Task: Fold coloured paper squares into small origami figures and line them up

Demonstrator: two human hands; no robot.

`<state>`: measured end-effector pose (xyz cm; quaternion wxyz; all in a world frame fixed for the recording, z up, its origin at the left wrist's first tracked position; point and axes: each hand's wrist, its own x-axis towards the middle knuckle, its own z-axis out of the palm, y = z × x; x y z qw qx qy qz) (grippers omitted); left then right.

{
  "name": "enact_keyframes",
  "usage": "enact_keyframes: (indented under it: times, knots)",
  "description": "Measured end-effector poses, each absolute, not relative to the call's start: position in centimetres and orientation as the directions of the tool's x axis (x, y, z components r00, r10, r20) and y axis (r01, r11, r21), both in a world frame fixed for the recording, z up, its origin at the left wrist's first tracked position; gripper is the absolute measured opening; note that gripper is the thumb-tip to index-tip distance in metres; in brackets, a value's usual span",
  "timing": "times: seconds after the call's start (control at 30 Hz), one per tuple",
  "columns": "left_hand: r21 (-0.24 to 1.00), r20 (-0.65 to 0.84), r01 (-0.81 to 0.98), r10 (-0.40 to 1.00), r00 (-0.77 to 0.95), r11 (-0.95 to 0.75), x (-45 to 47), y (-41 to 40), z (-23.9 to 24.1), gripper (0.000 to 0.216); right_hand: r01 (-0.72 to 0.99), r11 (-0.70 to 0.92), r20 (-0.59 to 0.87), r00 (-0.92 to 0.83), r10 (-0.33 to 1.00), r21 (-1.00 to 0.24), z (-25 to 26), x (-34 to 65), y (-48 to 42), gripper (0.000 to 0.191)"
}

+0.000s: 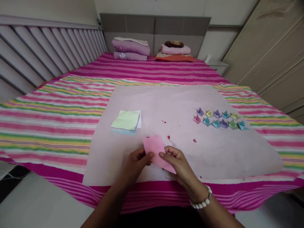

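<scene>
A pink square of paper (155,148) is held above the near edge of a large pale pink sheet (213,158) spread on the bed. My left hand (136,163) pinches the paper's left side with thumb and fingers. My right hand (177,161), with a white bead bracelet at the wrist, pinches its lower right part. A stack of pastel paper squares (126,121), light green on top, lies to the left beyond my hands. Several small folded paper shapes (219,119) in purple, yellow, blue, green and pink sit in two rows at the right.
The bed carries a striped pink, yellow and green cover (59,107). Folded purple bedding (131,49) and pillows with a brown soft toy (174,49) lie at the headboard. A slatted rail (47,47) runs along the left, wardrobe doors (273,53) on the right. Tiny red scraps (169,137) dot the sheet.
</scene>
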<state>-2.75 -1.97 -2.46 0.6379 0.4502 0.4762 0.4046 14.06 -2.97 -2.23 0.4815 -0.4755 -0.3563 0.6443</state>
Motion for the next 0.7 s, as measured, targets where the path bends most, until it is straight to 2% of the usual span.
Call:
enact_keyframes:
  times: [0.2,0.33,0.47,0.57,0.7]
  knots:
    - [0.945,-0.244,-0.165,0.943,0.224,0.284,-3.6,-1.5,-1.8,0.027,-0.275,-0.3,-0.277,-0.118,0.953,-0.913,-2.3,14.3,-3.1,0.024]
    - [0.949,-0.256,-0.115,0.931,0.26,0.293,-3.5,-1.8,-1.6,0.03,-0.38,-0.349,-0.326,-0.127,0.937,-0.856,-2.3,14.4,-3.1,0.022]
    - [0.963,-0.245,-0.071,0.953,0.176,0.261,-2.9,-2.4,-2.1,0.025,-0.451,-0.371,-0.334,-0.163,0.928,-0.812,-2.4,13.9,-3.3,0.021]
    - [0.98,-0.194,-0.02,0.973,0.129,0.198,-2.5,-2.6,-2.2,0.022,-0.471,-0.354,-0.276,-0.227,0.934,-0.808,-2.5,13.5,-3.4,0.02]
    - [0.982,-0.185,0.001,0.969,0.162,0.188,-2.6,-2.6,-2.0,0.02,-0.452,-0.363,-0.312,-0.187,0.932,-0.814,-2.5,13.3,-3.3,0.023]
